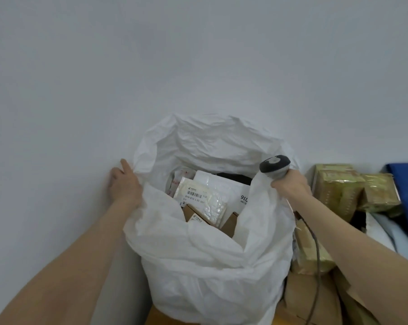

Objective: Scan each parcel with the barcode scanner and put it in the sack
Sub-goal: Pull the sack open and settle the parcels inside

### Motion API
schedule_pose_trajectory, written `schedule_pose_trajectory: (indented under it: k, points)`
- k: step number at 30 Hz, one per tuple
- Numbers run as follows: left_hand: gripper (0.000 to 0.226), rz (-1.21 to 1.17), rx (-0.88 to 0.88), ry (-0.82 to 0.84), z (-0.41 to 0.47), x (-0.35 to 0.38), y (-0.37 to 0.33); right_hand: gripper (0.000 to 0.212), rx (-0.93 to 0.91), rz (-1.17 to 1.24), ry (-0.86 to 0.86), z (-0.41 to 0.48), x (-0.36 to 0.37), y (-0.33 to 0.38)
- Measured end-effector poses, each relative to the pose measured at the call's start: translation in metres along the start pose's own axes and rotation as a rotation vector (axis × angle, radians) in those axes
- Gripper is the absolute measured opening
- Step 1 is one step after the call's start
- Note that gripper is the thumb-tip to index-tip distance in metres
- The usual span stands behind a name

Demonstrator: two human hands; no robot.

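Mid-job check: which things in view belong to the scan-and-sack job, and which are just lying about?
Job: sack, its rim held by the left hand; barcode scanner in the right hand; labelled bubble mailer and white mailer inside the sack; taped brown parcels beside it.
Lying about: blue sheet at far right, purpose unclear.

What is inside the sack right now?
Inside the sack: a padded envelope with a barcode label on top, a white parcel behind it, brown boxes beneath, a dark item at the back. Anything deeper is covered by these and the sack's folds.
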State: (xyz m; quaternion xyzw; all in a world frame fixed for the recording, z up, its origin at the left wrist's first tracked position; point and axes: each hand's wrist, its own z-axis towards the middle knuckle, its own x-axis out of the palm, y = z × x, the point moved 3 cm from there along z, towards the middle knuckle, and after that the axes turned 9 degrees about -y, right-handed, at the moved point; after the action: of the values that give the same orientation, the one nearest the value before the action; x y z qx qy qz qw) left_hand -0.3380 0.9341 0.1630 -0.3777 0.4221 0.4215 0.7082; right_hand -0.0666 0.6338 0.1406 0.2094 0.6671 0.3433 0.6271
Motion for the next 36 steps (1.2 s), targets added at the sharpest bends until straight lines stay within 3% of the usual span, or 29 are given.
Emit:
schedule_pose_trajectory:
  k: [2, 4, 6, 8, 12, 17, 23, 28, 31, 33, 36]
  points:
    - [0.082, 0.018, 0.114, -0.162, 0.006, -0.027, -0.028, 0.029, -0.062, 0.035, 0.063, 0.004, -0.011, 0.012]
    - [0.076, 0.057, 0.367, -0.261, 0.006, -0.051, -0.067, 0.035, -0.127, 0.015, 0.052, 0.006, -0.032, 0.033]
    - [0.060, -0.040, 0.541, -0.123, -0.008, -0.057, -0.103, 0.026, -0.221, 0.018, 0.042, 0.004, -0.054, 0.057]
    - [0.052, -0.111, 0.619, 0.156, -0.033, -0.043, -0.131, 0.020, -0.286, 0.114, 0.093, -0.005, -0.063, 0.083]
    - [0.065, 0.047, 0.802, 0.479, -0.085, 0.022, -0.154, 0.031, -0.214, 0.352, 0.356, -0.031, -0.027, 0.129]
    - [0.084, 0.268, 0.758, 0.513, -0.100, 0.099, -0.123, 0.032, -0.118, 0.199, 0.433, -0.042, 0.053, 0.111]
    - [0.083, 0.237, 0.652, 0.534, -0.067, 0.134, -0.098, 0.011, -0.048, 0.131, 0.305, -0.020, 0.103, 0.048]
    - [0.084, 0.146, 0.553, 0.572, -0.042, 0.139, -0.088, 0.031, 0.044, 0.025, 0.292, -0.001, 0.113, 0.016]
    - [0.087, 0.126, 0.620, 0.477, -0.047, 0.131, -0.088, 0.033, 0.093, 0.045, 0.290, 0.004, 0.106, 0.016]
    - [0.087, 0.120, 0.679, 0.369, -0.047, 0.119, -0.090, 0.025, 0.048, 0.087, 0.312, 0.003, 0.099, 0.033]
    - [0.095, 0.118, 0.720, 0.337, -0.056, 0.104, -0.093, 0.033, -0.022, 0.171, 0.380, -0.006, 0.083, 0.070]
